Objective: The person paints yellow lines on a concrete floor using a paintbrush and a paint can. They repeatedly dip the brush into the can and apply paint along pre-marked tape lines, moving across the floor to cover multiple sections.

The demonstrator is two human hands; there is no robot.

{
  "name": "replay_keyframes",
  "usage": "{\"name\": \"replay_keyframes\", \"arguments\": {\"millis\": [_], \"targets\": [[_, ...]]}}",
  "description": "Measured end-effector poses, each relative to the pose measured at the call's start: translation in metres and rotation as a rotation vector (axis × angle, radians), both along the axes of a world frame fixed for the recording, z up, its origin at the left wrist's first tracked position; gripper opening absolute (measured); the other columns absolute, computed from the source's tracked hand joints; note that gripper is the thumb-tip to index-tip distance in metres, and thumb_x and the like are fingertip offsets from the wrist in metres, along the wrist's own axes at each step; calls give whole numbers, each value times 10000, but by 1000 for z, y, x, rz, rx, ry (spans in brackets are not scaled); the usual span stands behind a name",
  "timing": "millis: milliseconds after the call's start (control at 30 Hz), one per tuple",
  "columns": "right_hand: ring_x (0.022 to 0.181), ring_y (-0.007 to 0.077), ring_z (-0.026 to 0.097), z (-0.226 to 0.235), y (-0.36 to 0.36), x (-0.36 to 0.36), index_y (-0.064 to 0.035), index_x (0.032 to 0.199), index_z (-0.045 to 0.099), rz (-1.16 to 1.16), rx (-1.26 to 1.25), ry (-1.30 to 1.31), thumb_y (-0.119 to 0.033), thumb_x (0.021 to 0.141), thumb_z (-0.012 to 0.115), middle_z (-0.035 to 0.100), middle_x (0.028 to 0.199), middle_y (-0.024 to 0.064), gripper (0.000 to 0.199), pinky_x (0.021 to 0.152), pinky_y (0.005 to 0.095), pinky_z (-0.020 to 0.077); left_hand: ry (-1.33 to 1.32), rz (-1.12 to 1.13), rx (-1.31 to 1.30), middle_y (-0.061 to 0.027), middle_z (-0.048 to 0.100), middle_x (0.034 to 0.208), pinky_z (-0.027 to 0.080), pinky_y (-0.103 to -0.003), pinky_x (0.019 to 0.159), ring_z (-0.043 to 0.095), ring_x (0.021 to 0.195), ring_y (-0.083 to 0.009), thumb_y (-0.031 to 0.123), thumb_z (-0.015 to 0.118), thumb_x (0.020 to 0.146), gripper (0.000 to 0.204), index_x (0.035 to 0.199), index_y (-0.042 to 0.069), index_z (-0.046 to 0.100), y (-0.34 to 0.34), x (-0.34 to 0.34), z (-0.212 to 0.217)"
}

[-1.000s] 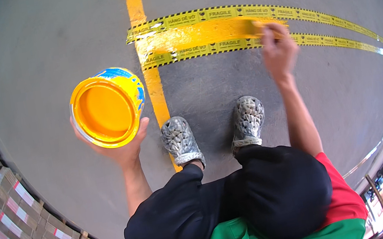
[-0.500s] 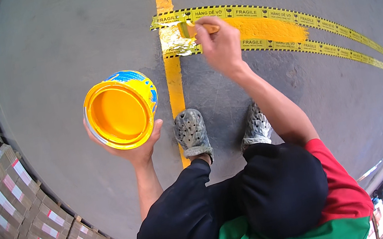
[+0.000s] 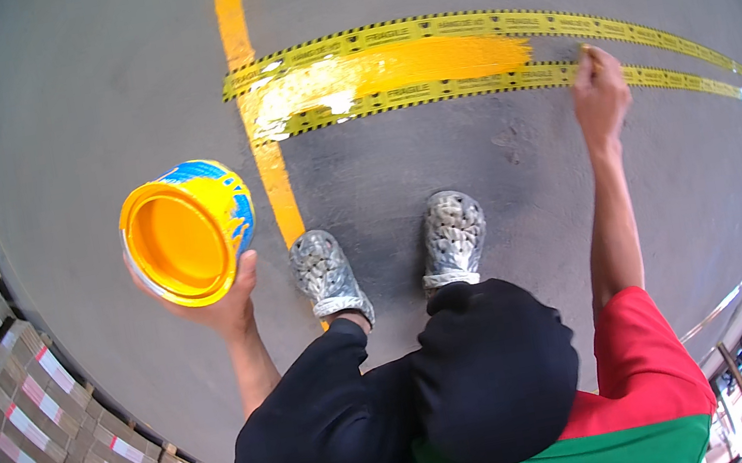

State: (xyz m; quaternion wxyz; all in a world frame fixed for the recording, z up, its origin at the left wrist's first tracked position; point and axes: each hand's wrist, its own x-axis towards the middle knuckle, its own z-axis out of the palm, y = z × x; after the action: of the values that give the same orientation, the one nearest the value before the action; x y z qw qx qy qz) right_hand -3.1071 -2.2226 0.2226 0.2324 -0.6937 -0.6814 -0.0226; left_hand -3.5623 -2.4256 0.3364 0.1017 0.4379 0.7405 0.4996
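Note:
My left hand [image 3: 226,313] grips a paint can [image 3: 235,195] from below. The can is yellow and blue, has drips down its side, and is tilted so the yellow-orange paint inside shows. Over on the right, my right hand [image 3: 603,102] is closed on a paintbrush [image 3: 587,49], mostly hidden by the fingers. That hand is beyond the right end of a fresh yellow paint band [image 3: 431,60], close to the lower strip of yellow-black tape [image 3: 551,74]. An upper tape strip [image 3: 464,24] borders the band's far side. Paint at the band's left end is glossy and overlaps both strips.
An older yellow floor line [image 3: 230,10] runs away from me and meets the band's left end. My grey clogs [image 3: 325,267] stand on the grey floor [image 3: 80,133], the left one on that line. Stacked brown cartons [image 3: 78,418] line the left edge.
My right hand has moved right with the paintbrush, from the glossy left end to beyond the band's right end. Paint now spreads continuously from the line. The view has shifted rightward; my right foot has shifted.

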Motion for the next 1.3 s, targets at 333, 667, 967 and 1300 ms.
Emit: {"name": "replay_keyframes", "arguments": {"millis": [333,667,967,1300], "targets": [[798,277,721,-31,-57,-236,-16,1041,693,454,-192,1054,-93,925,661,731,946,159,143,713,360,585,-138,-215,189,-101,549,1381,458,-383,1087,568,1255,-246,110,833,735,852,1467,44,402,74,44,42],[735,207,702,-14,-22,-51,-3,1032,703,78,49,442,-83,965,641,724,934,154,121,596,328,595,-159,-408,194,-145,490,1418,450,-411,1118,517,1323,-255,205,936,640,1055,1479,21,323,137,65,26],[806,351,684,-16,-48,-249,-14,1005,604,555,-153,565,-34,856,623,652,924,178,151,668,440,591,-195,-393,201,-146,450,1444,410,-412,1137,487,1341,-264,233,965,592,1144,1487,17,285,159,30,3],[821,187,759,-10,-21,-138,10,1112,711,-58,-390,1018,-132,996,646,753,941,146,195,701,265,609,-52,-429,179,-154,455,1426,402,-427,1115,500,1309,-281,312,998,528,1221,1480,-4,303,163,-24,-18]]}}
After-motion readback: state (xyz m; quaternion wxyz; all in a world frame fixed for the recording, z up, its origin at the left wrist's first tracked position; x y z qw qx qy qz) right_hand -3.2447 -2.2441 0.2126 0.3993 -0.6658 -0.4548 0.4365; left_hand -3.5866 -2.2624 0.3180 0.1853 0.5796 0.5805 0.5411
